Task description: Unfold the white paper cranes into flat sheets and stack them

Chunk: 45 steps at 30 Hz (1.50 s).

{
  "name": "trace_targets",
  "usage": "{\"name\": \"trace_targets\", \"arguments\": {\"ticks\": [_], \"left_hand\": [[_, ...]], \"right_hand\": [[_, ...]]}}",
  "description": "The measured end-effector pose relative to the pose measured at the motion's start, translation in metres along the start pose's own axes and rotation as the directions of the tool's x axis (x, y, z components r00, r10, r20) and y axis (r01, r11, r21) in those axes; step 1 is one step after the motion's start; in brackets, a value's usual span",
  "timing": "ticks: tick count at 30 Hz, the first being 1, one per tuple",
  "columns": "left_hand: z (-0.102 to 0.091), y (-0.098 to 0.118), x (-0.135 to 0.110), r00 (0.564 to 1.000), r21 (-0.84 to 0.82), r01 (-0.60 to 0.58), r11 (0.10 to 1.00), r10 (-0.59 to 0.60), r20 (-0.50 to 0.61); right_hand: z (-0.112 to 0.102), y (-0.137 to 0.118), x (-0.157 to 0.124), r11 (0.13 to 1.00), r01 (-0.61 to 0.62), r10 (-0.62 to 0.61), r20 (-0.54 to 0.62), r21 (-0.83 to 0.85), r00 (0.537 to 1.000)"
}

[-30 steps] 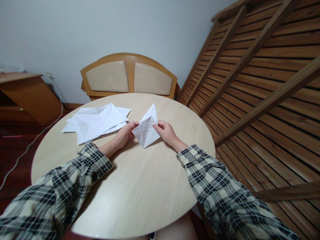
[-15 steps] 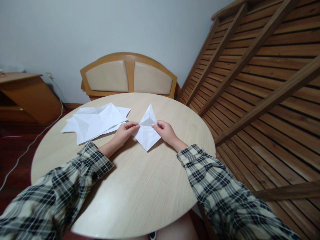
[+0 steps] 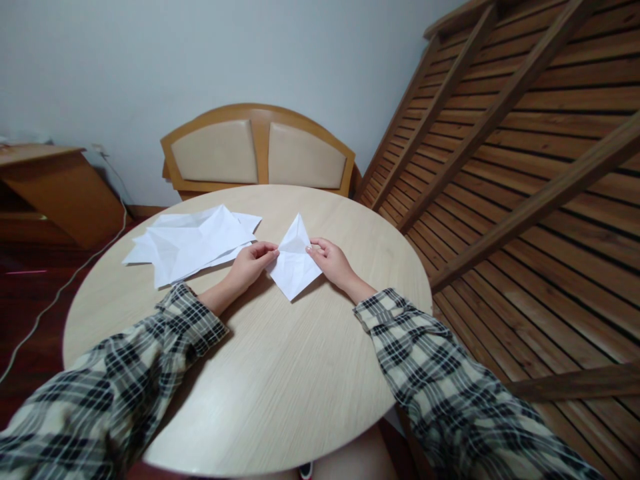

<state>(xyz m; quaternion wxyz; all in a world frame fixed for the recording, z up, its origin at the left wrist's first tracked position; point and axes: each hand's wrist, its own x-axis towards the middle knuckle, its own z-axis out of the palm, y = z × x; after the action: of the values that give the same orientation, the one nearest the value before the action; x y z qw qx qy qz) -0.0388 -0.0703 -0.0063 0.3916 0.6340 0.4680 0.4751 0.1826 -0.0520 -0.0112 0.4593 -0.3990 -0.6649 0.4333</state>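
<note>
A folded sheet of white paper (image 3: 294, 270), shaped like a diamond with its top point facing away from me, is held between both hands over the table. My left hand (image 3: 250, 262) pinches its left corner between thumb and fingers. On the opposite side my right hand (image 3: 334, 261) grips the right edge, thumb on top, fingers partly behind the paper. Crease lines run across the upper part of the diamond. To the left of my left hand lies a pile of creased white paper sheets (image 3: 195, 240), spread unevenly.
The round wooden table (image 3: 270, 373) carries the papers. Behind it stands a headboard (image 3: 263, 147) with two padded panels against the wall. A slatted wooden panel (image 3: 500, 167) leans along the right. A desk (image 3: 60, 193) and a white cable (image 3: 65, 287) are at left.
The folded paper's top point has come slightly lower and left. My right thumb has shifted a little outward toward the paper's right edge. The paper pile is unmoved.
</note>
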Motion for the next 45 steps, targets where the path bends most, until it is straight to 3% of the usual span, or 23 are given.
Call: {"name": "trace_targets", "arguments": {"ticks": [3,6,8,11,14,18,23,26,30,38,45], "left_hand": [[-0.003,-0.004,0.001,0.992,0.221,-0.126,0.967,0.127,0.011],[-0.006,-0.003,-0.002,0.938,0.484,-0.319,0.815,0.346,0.035],[-0.005,0.000,-0.005,0.894,0.560,-0.415,0.717,0.434,0.107],[-0.001,0.002,-0.008,0.849,0.560,-0.522,0.643,0.456,0.268],[0.004,0.001,-0.009,0.803,0.539,-0.594,0.597,0.397,0.444],[0.006,-0.002,-0.009,0.786,0.543,-0.597,0.590,0.298,0.541],[0.005,-0.004,-0.008,0.812,0.598,-0.568,0.566,0.267,0.520],[0.004,-0.007,-0.006,0.822,0.628,-0.560,0.541,0.271,0.500],[0.002,-0.010,-0.004,0.808,0.601,-0.583,0.547,0.311,0.501],[0.001,-0.008,-0.005,0.795,0.558,-0.590,0.583,0.301,0.526],[0.001,-0.004,-0.009,0.812,0.591,-0.559,0.582,0.238,0.533]], "right_hand": [[-0.001,0.001,-0.002,0.994,-0.020,0.020,0.005,-0.109,1.000],[0.000,0.000,-0.004,0.979,-0.011,0.016,0.023,-0.202,1.000],[0.000,-0.002,-0.005,0.976,-0.018,0.027,0.041,-0.219,0.999],[0.000,-0.004,-0.006,0.975,-0.024,0.040,0.067,-0.222,0.997],[0.000,-0.004,-0.006,0.965,-0.008,0.028,0.071,-0.263,0.997],[-0.003,-0.002,-0.005,0.942,0.002,0.019,0.058,-0.335,0.998],[-0.005,-0.001,-0.004,0.945,-0.002,0.014,0.035,-0.328,0.999],[-0.005,-0.001,-0.003,0.940,0.064,-0.053,0.043,-0.334,0.998],[-0.005,-0.001,-0.001,0.927,0.104,-0.087,0.063,-0.360,0.994],[-0.003,0.002,-0.001,0.966,0.002,0.010,0.047,-0.259,0.999],[-0.004,-0.005,-0.002,0.966,0.081,-0.080,0.014,-0.247,0.997]]}}
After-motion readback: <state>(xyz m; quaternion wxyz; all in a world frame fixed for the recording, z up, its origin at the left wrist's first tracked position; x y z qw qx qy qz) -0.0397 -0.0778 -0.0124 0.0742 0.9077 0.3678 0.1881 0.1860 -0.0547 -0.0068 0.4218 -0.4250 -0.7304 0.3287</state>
